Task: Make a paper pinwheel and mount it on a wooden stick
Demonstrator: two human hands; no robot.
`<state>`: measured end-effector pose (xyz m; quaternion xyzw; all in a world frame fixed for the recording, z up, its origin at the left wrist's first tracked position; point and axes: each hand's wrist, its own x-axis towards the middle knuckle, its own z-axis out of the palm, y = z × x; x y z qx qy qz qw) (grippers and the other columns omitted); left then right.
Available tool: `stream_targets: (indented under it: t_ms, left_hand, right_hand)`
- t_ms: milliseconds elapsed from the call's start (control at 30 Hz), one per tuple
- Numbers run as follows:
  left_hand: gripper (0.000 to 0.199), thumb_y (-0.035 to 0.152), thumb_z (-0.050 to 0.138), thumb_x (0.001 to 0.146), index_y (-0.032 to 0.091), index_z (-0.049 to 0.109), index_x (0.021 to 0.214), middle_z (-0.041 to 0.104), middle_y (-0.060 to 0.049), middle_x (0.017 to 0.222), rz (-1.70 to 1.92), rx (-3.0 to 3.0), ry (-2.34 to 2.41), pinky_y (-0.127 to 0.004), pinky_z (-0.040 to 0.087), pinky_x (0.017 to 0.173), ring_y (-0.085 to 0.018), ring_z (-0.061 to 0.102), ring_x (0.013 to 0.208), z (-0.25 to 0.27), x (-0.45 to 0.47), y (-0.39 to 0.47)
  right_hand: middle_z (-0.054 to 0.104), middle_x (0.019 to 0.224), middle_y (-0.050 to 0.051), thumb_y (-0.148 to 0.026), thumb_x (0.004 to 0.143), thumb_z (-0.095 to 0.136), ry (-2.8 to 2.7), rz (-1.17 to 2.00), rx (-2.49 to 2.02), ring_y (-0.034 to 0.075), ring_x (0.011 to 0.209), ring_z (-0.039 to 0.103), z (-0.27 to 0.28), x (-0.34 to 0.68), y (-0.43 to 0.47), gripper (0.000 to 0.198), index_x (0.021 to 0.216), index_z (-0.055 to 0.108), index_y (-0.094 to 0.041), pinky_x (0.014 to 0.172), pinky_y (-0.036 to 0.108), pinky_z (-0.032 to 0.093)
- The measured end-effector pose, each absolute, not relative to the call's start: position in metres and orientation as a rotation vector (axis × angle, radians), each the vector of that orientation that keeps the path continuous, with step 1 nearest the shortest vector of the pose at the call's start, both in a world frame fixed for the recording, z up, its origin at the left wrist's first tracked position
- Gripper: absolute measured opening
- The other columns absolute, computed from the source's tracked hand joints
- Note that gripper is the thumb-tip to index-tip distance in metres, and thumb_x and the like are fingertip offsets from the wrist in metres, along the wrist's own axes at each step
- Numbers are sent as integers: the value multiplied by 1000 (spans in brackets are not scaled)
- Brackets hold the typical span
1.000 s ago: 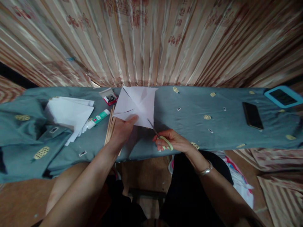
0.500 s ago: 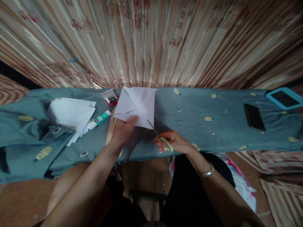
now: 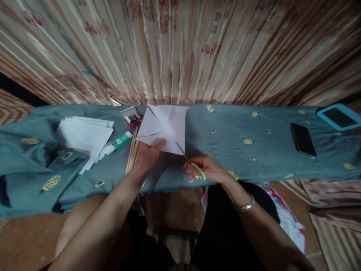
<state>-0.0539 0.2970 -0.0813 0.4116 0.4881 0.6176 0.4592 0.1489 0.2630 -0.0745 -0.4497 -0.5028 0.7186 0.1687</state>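
Note:
My left hand (image 3: 150,152) grips a square sheet of white paper (image 3: 172,122) at its near-left edge, thumb on top and the other fingers hidden beneath. Slits run inward from the paper's far-left corner and left side. My right hand (image 3: 201,167) is closed round the light green handles of a pair of scissors (image 3: 199,171). Their blades reach the paper's near-right corner, one lying over its surface. Several thin wooden sticks (image 3: 132,152) lie beside my left hand, partly under the wrist.
Left on the grey-green cloth (image 3: 225,150) lie a stack of white paper (image 3: 84,133), a green-and-white glue tube (image 3: 120,142) and a small red-and-white box (image 3: 132,116). Further right are a black phone (image 3: 303,140) and a blue-framed device (image 3: 340,117). A patterned curtain (image 3: 180,52) hangs behind.
The paper has shifted slightly right and toward me, its near-right corner dipping against the scissors. My hands stay nearly in place.

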Motion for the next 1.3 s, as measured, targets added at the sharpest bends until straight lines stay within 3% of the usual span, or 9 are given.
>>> stream_targets:
  t_ms: [333,967,1300]
  left_hand:
    - [43,23,76,64,24,66,106,73,-1,91,1480,1037,1203,-54,50,96,-32,67,100,-76,-49,292]
    - [31,23,76,62,24,65,91,72,-1,90,1491,997,1204,-51,51,97,-28,68,95,-81,-49,294]
    - [32,25,77,63,24,67,93,73,-3,87,1425,1028,1196,-57,47,102,-33,66,100,-82,-48,290]
  right_hand:
    - [64,58,-4,-63,56,84,-1415,2030,-1298,7,50,56,-73,148,263,56,77,66,-15,51,21,45]
    - [63,56,-4,-62,55,85,-1411,2009,-1299,8,49,55,-76,148,263,54,76,67,-15,51,22,46]
    - [62,56,-5,-62,53,86,-1373,2008,-1314,7,48,53,-75,147,263,56,76,65,-15,50,21,44]
